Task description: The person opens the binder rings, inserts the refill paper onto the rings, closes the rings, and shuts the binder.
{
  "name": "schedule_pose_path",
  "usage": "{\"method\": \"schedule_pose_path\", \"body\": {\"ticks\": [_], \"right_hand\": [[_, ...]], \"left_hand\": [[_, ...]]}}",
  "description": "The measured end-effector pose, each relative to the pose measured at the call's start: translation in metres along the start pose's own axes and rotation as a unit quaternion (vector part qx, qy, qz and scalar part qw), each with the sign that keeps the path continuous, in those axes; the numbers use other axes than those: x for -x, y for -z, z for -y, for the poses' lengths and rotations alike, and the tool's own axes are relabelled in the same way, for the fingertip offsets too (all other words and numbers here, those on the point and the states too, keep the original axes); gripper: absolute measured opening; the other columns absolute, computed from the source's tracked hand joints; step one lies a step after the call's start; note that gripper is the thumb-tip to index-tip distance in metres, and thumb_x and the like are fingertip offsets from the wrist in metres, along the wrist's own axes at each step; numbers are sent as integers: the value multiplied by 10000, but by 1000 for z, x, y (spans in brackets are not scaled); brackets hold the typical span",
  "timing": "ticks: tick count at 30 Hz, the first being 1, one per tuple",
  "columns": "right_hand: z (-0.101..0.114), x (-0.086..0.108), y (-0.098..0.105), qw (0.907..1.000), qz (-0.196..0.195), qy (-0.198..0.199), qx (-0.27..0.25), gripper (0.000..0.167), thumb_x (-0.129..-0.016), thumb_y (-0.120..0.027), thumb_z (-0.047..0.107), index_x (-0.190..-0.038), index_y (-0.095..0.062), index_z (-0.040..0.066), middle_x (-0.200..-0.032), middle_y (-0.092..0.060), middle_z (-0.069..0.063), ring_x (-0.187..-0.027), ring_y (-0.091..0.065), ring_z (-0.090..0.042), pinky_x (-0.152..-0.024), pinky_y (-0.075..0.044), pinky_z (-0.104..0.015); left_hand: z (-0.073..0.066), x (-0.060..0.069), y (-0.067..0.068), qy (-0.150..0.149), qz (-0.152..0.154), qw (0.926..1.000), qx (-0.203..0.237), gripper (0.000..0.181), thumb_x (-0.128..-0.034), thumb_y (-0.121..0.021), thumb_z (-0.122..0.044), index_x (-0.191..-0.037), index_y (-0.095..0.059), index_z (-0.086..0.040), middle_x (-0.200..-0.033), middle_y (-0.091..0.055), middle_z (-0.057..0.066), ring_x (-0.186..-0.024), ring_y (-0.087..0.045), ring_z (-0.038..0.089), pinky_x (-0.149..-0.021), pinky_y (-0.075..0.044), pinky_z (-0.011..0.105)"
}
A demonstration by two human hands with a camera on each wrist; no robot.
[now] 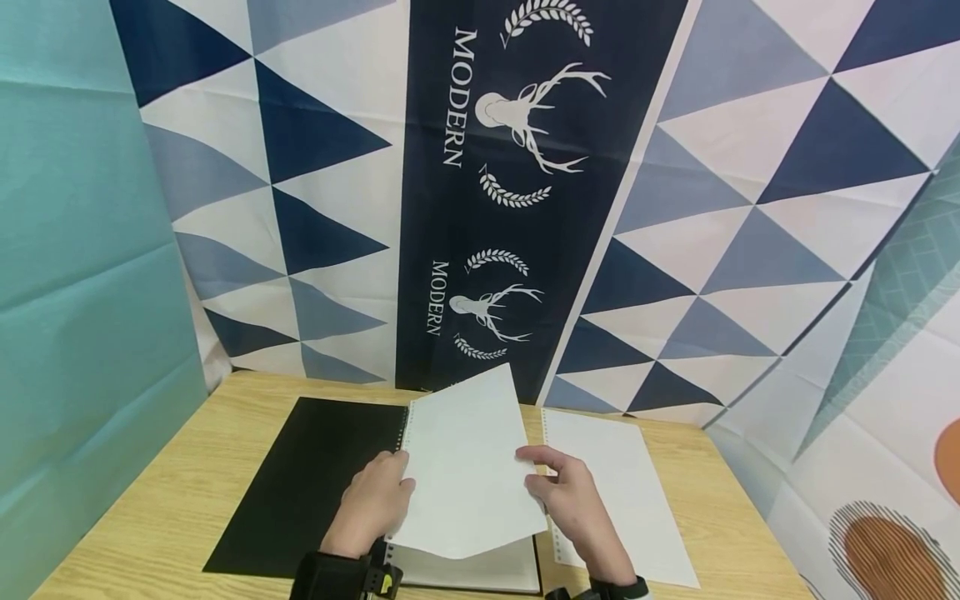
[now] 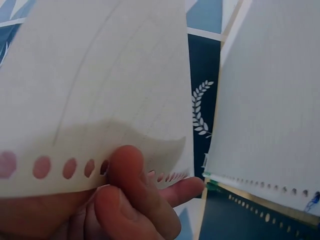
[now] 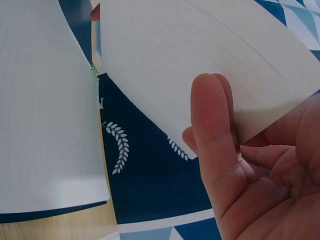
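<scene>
A white sheet of paper (image 1: pixel 465 467) with a row of punched holes down its left edge is raised and tilted over a notebook. My left hand (image 1: pixel 375 500) pinches the holed edge; the left wrist view shows thumb and fingers (image 2: pixel 127 167) at the holes. On the opposite side, my right hand (image 1: pixel 566 492) pinches the sheet's right edge between thumb and fingers. Faint ruled lines cross the sheet (image 3: pixel 235 45) in the right wrist view. Below lies the open notebook, its black cover (image 1: pixel 315 467) spread left and its white pages (image 1: pixel 465 571) partly hidden by the sheet.
Another white holed sheet (image 1: pixel 615 483) lies on the wooden table (image 1: pixel 172 475), right of the notebook and partly behind my right hand. A patterned cloth (image 1: pixel 330 208) hangs behind the table, with a teal cloth (image 1: pixel 90 292) along the left.
</scene>
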State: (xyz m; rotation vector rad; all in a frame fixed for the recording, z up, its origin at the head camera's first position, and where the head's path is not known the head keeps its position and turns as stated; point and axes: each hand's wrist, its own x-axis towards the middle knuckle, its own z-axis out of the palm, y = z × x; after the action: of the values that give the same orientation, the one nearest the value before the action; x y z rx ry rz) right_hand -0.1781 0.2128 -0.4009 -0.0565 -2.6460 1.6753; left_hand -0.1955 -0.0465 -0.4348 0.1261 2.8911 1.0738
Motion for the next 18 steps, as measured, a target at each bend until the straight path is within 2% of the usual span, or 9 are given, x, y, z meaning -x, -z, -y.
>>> {"method": "schedule_pose_path", "body": {"ticks": [5,10,18], "right_hand": [[0,0,-2,10000,24,49,52,404,-881,-583,-24,-1250,-703,86,-1352,-624,-168,-765,-663,-176,-652,-497,-277],[-2,0,-5,9999,42,84,128,415,-882,-588,-24,-1268,-693,86,-1376,-620,-173,-837,-695,-187,-758,-542,-318],[-3,-1,-8,9999,82,122,66,433,-877,-585,-34,-1283,-683,80,-1374,-619,-189,-758,-672,-181,-686,-515,-292]], "left_hand": [[3,-2,-4,74,-8,10000,60,437,-983,-626,-104,-1383,-564,59,-1319,-606,256,-1110,-643,363,-930,-527,600],[7,-5,-8,102,28,9999,49,421,-991,-612,-104,-1377,-568,59,-1300,-614,251,-1079,-646,347,-917,-534,587],[9,-5,-10,109,-2,9999,-7,416,-980,-627,-94,-1362,-576,65,-1290,-618,253,-1041,-647,325,-891,-546,565]]}}
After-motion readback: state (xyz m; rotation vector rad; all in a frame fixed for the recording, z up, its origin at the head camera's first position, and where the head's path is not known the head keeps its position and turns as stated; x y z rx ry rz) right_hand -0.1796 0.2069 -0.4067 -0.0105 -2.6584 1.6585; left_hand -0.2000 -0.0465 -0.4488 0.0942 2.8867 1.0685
